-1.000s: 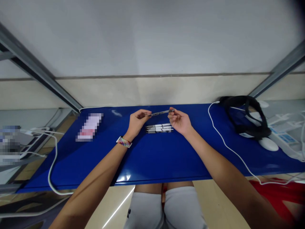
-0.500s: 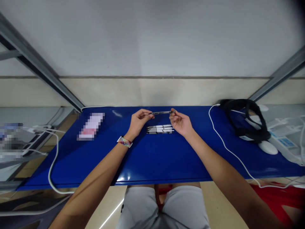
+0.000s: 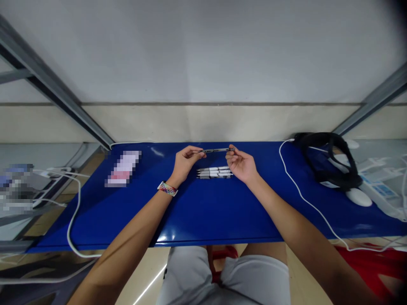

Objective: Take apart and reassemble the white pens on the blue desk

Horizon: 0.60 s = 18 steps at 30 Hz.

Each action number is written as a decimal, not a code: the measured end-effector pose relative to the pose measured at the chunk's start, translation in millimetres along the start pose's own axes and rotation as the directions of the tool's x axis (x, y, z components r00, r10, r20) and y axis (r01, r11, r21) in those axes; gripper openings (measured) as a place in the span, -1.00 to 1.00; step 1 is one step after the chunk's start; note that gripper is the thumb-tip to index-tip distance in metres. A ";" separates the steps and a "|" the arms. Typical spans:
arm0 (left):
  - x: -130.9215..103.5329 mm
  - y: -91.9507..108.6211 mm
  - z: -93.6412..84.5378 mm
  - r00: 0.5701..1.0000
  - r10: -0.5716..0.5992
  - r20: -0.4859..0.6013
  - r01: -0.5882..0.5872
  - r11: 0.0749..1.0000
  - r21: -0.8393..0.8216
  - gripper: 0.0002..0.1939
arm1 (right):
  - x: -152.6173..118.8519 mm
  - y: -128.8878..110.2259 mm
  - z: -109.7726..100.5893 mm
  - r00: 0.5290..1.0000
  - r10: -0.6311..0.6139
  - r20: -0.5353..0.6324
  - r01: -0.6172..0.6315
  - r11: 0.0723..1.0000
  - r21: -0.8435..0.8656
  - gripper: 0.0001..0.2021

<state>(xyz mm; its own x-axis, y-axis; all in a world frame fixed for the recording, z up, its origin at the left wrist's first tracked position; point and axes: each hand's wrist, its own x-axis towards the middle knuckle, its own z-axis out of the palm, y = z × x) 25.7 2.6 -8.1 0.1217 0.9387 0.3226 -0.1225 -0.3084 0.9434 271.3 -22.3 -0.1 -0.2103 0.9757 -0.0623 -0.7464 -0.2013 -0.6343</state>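
Observation:
A slim pen (image 3: 216,150), dark and grey, is held level above the blue table (image 3: 203,207). My left hand (image 3: 187,160) pinches its left end between thumb and fingers. At the right end, my right hand (image 3: 240,163) grips the pen with its fingertips, the palm partly turned up. Just below the held pen, several white and grey pens (image 3: 213,172) lie side by side on the table, dark tips to the left. Their right ends reach close to my right hand.
A pixelated flat item (image 3: 123,168) lies at the left. On the right are a black headset (image 3: 338,182) with white parts, a white cable (image 3: 299,190) and a clear plastic container (image 3: 381,186). Metal posts flank the table, with a wall behind.
Both hands keep their hold on the pen, which is almost still. The view has shifted slightly, and my right leg has moved to the right under the table.

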 end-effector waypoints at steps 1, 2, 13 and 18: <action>-0.3 0.7 0.2 1.000 -0.002 0.003 0.002 1.000 -0.005 -0.71 | 0.3 0.2 0.1 1.000 0.001 -0.010 -0.001 1.000 0.004 -0.81; -0.5 1.3 0.4 1.000 -0.002 0.007 0.002 1.000 -0.008 -0.71 | 0.4 0.5 0.3 1.000 0.002 -0.020 -0.002 1.000 0.012 -0.82; 1.2 -3.4 -0.6 1.000 0.011 -0.008 -0.012 1.000 -0.027 -0.72 | -5.7 2.0 7.2 0.999 -0.013 -0.031 0.013 1.000 0.011 -0.84; 2.5 -2.0 -1.8 1.000 -0.002 -0.029 0.001 0.999 -0.041 -0.71 | -6.8 2.0 10.9 0.999 -0.020 -0.026 0.021 1.000 0.023 -0.70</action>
<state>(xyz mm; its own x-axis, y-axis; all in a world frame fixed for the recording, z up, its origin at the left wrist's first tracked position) 24.5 5.8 -9.4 0.0938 0.9433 0.3184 -0.1630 -0.3010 0.9396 264.3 -30.3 7.4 -0.1788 0.9815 -0.0691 -0.7650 -0.1828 -0.6176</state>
